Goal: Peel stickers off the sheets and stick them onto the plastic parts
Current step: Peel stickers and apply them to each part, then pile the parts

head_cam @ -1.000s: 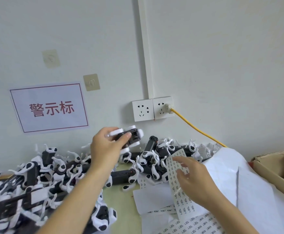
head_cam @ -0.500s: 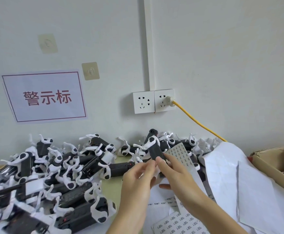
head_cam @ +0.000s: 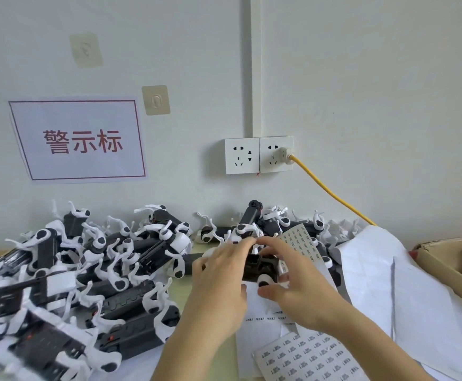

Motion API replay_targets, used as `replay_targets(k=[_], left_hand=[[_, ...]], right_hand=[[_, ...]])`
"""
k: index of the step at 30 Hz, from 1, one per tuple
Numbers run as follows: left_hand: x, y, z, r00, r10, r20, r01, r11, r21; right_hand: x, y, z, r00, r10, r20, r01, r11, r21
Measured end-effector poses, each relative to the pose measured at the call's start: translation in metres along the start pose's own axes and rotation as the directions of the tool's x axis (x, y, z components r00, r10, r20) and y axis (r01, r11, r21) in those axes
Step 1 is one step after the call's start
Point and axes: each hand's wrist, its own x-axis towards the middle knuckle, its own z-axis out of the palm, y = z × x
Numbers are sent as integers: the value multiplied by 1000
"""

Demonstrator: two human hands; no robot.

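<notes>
Head view: both hands grip one black plastic part between them, left hand on its left end, right hand pinching its right end; sticker sheet lies below them.

A black plastic part with white rounded clips is held level above the table, gripped at both ends. A heap of similar black-and-white plastic parts is piled to its left and behind it. A white sheet of small printed stickers lies flat below; another sticker sheet curls upward just behind the held part.
</notes>
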Motion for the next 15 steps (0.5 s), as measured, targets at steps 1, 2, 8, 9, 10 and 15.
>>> replay_targets(k=[1,2,8,9,10,15], left_hand=[[-1,-2,2,999,-23,29,23,1000,-8],[-1,-3,3,998,-43,51,43,999,-1],[-4,-8,7,990,-103,93,91,988,128],[-4,-9,7,991,-112,78,99,984,148],[-3,-10,8,990,-123,63,111,979,169],[-3,-14,4,969,-247,27,234,941,244]], right_hand=[[0,2,-1,1000,2,25,-2,1000,6],[0,4,-1,999,9,48,-10,1000,17],[1,10,-2,990,5,139,0,999,-35],[1,10,-2,991,-4,132,12,998,-61],[1,10,-4,995,-6,96,14,996,-85],[6,20,-32,967,116,-226,-170,957,-236]])
